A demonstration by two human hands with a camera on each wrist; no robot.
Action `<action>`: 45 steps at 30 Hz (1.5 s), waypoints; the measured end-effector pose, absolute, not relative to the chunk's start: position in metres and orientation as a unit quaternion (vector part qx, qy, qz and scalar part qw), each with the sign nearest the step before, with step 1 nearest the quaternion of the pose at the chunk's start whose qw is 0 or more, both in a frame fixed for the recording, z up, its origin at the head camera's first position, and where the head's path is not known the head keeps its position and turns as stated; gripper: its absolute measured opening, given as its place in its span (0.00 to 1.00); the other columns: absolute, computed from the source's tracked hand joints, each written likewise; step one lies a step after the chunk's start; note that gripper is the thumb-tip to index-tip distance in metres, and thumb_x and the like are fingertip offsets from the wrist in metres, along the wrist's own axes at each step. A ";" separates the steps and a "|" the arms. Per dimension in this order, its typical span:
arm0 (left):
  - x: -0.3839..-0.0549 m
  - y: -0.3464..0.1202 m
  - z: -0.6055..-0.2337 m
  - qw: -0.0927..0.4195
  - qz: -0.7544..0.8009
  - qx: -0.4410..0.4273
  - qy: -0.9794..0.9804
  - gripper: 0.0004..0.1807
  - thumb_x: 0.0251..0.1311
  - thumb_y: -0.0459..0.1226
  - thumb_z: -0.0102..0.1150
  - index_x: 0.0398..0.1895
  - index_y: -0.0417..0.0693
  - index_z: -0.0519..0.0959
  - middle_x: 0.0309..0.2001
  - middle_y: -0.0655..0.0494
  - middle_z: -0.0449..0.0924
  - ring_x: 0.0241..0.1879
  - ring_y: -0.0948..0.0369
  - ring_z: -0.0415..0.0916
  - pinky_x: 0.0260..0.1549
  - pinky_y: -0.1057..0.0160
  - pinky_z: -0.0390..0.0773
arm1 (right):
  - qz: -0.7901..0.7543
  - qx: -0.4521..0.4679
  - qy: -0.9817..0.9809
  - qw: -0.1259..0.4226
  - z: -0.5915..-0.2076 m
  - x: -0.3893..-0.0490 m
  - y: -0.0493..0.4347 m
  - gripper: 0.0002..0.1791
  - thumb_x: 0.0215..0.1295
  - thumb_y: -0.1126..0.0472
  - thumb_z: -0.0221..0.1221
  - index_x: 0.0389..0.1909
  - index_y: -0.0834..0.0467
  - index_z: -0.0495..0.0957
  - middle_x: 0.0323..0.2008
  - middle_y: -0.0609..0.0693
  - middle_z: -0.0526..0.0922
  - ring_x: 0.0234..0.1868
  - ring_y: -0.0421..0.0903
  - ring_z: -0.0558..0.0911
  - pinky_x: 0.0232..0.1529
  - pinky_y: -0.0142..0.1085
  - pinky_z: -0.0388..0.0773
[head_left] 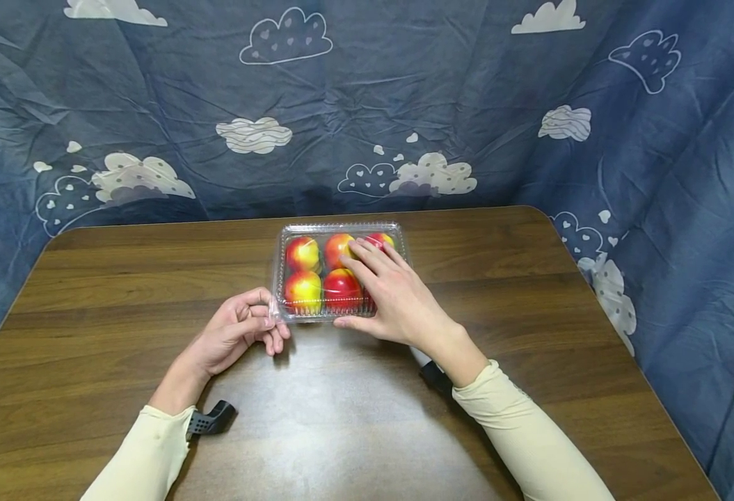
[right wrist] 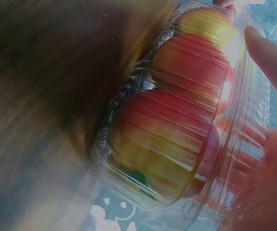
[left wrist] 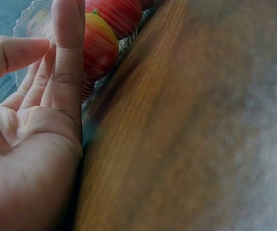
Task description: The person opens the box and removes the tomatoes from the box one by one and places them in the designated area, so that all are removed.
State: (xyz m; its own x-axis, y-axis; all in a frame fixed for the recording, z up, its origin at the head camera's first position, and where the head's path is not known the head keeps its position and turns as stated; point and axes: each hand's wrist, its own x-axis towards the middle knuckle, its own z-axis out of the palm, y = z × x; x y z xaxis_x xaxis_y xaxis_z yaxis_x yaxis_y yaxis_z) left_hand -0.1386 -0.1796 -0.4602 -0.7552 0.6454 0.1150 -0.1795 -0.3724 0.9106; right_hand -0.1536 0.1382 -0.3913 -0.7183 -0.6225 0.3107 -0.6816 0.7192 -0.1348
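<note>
A clear plastic clamshell container (head_left: 314, 314) lies near the table's far edge with several red-and-yellow apples (head_left: 304, 254) inside in two rows. Its lid covers the fruit. At the container's near left corner, my left hand (head_left: 232, 330) pinches the clear plastic edge between thumb and forefinger; the other fingers are loosely bent beneath. My right hand (head_left: 398, 296) rests across the right part of the lid, fingers stretched out and thumb at the near edge, hiding part of the right-hand apples. In the right wrist view, apples (right wrist: 191, 72) press close behind the ribbed container wall.
The brown wooden table (head_left: 122, 278) has rounded far corners. A blue curtain (head_left: 404, 90) with white clouds hangs behind it and along the right side. Dark straps with camera mounts (head_left: 213, 419) sit at both wrists, close above the tabletop.
</note>
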 end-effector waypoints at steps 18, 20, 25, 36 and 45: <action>-0.139 -0.179 -0.461 0.256 0.800 0.251 0.481 0.12 0.72 0.18 0.37 0.46 0.36 0.70 0.39 0.42 0.89 0.32 0.53 0.89 0.33 0.61 0.89 | 0.122 0.352 -0.919 0.128 -0.391 -0.154 0.139 0.55 0.57 0.25 0.68 0.75 0.57 0.71 0.77 0.58 0.70 0.80 0.54 0.66 0.82 0.57 0.57; -0.139 -0.179 -0.461 0.256 0.801 0.256 0.477 0.13 0.71 0.18 0.36 0.47 0.36 0.70 0.40 0.41 0.89 0.33 0.53 0.89 0.34 0.60 0.89 | 0.128 0.352 -0.918 0.133 -0.389 -0.154 0.140 0.53 0.56 0.25 0.68 0.73 0.57 0.72 0.76 0.58 0.71 0.79 0.54 0.67 0.81 0.57 0.58; -0.139 -0.179 -0.461 0.255 0.800 0.263 0.476 0.14 0.70 0.18 0.35 0.47 0.37 0.71 0.41 0.42 0.89 0.34 0.52 0.89 0.35 0.60 0.89 | 0.146 0.347 -0.915 0.143 -0.384 -0.153 0.142 0.51 0.56 0.26 0.70 0.70 0.58 0.76 0.74 0.57 0.74 0.78 0.53 0.69 0.80 0.56 0.61; -0.139 -0.181 -0.463 0.250 0.793 0.259 0.491 0.14 0.70 0.19 0.36 0.47 0.36 0.71 0.42 0.42 0.89 0.35 0.52 0.89 0.36 0.60 0.89 | 0.196 0.357 -0.891 0.199 -0.376 -0.154 0.147 0.43 0.54 0.33 0.75 0.62 0.60 0.82 0.65 0.57 0.83 0.69 0.56 0.79 0.73 0.54 0.72; -0.139 -0.180 -0.461 0.248 0.795 0.254 0.491 0.14 0.70 0.18 0.35 0.45 0.37 0.71 0.42 0.43 0.89 0.34 0.52 0.89 0.36 0.60 0.89 | 0.230 0.352 -0.882 0.215 -0.369 -0.156 0.154 0.40 0.54 0.37 0.77 0.61 0.59 0.83 0.61 0.55 0.86 0.67 0.54 0.81 0.71 0.51 0.75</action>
State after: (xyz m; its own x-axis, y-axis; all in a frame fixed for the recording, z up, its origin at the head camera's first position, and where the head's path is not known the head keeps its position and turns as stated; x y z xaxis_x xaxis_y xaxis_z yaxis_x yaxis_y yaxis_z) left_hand -0.1388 -0.1795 -0.4613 -0.7471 0.6451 0.1603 -0.1451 -0.3936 0.9077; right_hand -0.1557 0.1535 -0.3690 -0.6605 -0.5216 0.5401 -0.7190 0.6466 -0.2548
